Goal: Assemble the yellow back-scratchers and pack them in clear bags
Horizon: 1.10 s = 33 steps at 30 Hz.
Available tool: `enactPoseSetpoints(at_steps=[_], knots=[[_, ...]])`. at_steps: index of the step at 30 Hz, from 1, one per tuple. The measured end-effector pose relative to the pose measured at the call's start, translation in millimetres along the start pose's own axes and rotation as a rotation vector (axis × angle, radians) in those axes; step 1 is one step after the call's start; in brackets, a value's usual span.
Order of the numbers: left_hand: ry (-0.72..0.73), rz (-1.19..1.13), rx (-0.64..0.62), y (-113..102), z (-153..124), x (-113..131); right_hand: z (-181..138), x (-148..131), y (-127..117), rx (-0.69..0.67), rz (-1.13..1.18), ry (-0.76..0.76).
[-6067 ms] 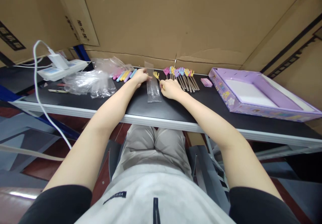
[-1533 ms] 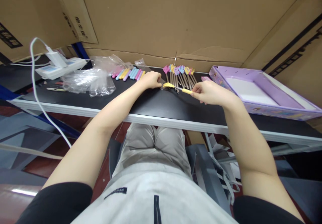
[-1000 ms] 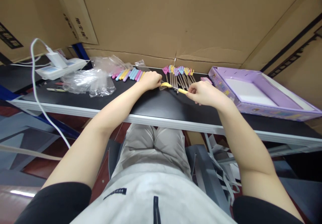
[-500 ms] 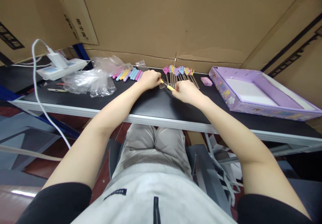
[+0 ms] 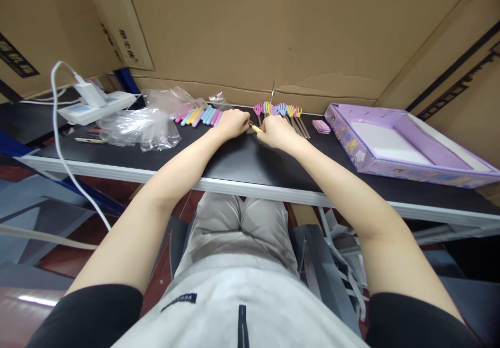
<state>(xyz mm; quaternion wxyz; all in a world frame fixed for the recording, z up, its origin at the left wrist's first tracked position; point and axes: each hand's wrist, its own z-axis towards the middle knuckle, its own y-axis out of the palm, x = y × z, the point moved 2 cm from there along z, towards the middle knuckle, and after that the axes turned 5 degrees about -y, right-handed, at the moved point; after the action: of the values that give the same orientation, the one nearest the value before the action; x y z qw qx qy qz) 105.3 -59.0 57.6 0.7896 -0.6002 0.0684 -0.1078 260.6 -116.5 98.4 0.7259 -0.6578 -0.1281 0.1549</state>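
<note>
Close together over the table, both hands are closed on one slim piece, a yellow handle (image 5: 255, 128) with a short metal rod, apparently a back scratcher. My left hand (image 5: 233, 124) pinches its far end, and that end is hidden by the fingers. Wrapped round the yellow handle is my right hand (image 5: 279, 132), covering most of it. Just behind the right hand lies a row of claw-headed back scratchers (image 5: 282, 109) in pink, yellow, purple and blue, with metal rods. Left of my left hand, coloured handles (image 5: 197, 116) lie side by side.
Crumpled clear plastic bags (image 5: 140, 129) cover the table's left part, near a white power strip (image 5: 113, 103) with a plugged-in charger and cable. To the right are small pink cards (image 5: 321, 126) and an open purple box (image 5: 390, 168). Cardboard (image 5: 250, 35) walls the back.
My right hand has moved left and slightly up, towards my left hand, bringing the yellow handle with it. Less of the handle and rod shows between the hands. My left hand stays nearly still.
</note>
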Motion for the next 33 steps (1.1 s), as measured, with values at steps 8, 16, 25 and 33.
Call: enactPoseSetpoints(at_steps=[8, 16, 25, 33], knots=[[0.078, -0.178, 0.001, 10.1, 7.0, -13.3, 9.2, 16.7, -5.6, -0.006, 0.032, -0.009], [0.191, -0.239, -0.033, 20.5, 13.3, -20.5, 9.2, 22.0, 5.5, 0.033, 0.063, -0.033], [0.039, -0.232, -0.078, 33.4, 13.6, -20.8, 6.2, 12.8, 8.3, 0.030, 0.057, -0.013], [-0.113, -0.182, -0.195, 23.0, 3.6, -17.8, 6.4, 7.9, 26.3, -0.003, 0.041, -0.026]])
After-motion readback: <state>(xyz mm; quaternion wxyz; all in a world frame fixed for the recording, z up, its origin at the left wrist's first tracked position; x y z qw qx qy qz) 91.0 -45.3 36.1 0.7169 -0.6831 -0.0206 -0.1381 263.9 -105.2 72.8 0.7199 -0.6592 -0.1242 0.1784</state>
